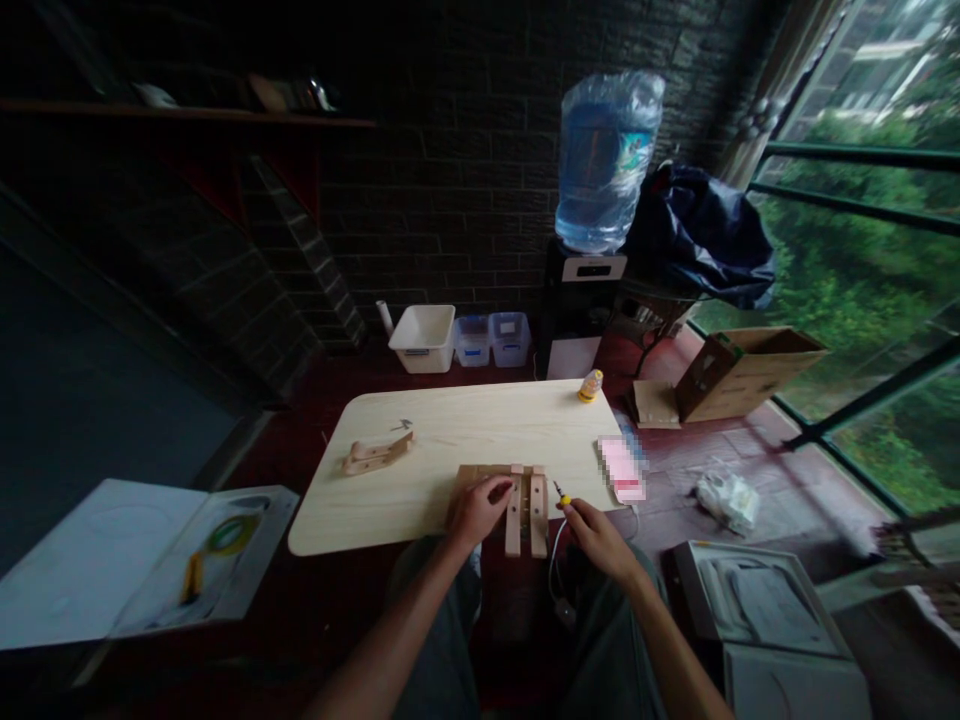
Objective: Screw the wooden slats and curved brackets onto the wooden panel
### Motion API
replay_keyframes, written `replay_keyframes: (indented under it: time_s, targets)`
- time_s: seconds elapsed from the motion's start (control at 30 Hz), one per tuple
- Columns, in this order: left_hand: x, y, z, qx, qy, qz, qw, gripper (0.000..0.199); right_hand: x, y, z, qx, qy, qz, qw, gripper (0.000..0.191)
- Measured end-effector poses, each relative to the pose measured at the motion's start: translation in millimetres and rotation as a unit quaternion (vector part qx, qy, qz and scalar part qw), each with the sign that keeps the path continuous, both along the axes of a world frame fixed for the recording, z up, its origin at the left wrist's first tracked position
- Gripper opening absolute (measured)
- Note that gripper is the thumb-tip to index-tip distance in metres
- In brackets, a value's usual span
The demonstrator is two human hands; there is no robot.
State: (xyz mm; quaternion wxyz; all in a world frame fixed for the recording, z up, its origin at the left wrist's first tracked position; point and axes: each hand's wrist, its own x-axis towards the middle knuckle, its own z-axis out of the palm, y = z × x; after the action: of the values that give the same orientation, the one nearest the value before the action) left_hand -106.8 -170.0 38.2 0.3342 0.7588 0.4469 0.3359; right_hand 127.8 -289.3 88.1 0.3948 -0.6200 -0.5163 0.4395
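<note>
My right hand (596,535) grips a small screwdriver (564,498) by its yellow handle, with the metal tip pointing up and left. Across the table's near edge lies a wooden assembly (538,510) with two light strips that have dark holes and stick out over the edge. My left hand (480,508) rests at its left side, thumb and fingertips pinched close above the left strip. Whatever sits in that pinch is too small to make out. The screwdriver is to the right of the assembly, apart from it.
The pale table (450,420) also carries another wooden piece (379,455), small metal parts (403,425), a clear container with yellow ends (591,386) and a pink item (622,470). A white cable (555,560) hangs at the near edge. Open cases (247,550) flank the table.
</note>
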Motion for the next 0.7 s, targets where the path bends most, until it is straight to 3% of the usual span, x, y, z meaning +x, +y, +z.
replay_keyframes:
  time_s: [0.3, 0.7]
  targets:
    - [4.7, 5.7, 5.2, 0.076, 0.042, -0.033, 0.996, 0.018, -10.8, -8.1, -20.1, -0.025, 0.027, 0.017, 0.999, 0.047]
    - [5.8, 7.0, 7.3, 0.096, 0.049, -0.076, 0.991, 0.021, -11.1, -6.5, -31.2, -0.027, 0.041, 0.018, 0.999, 0.049]
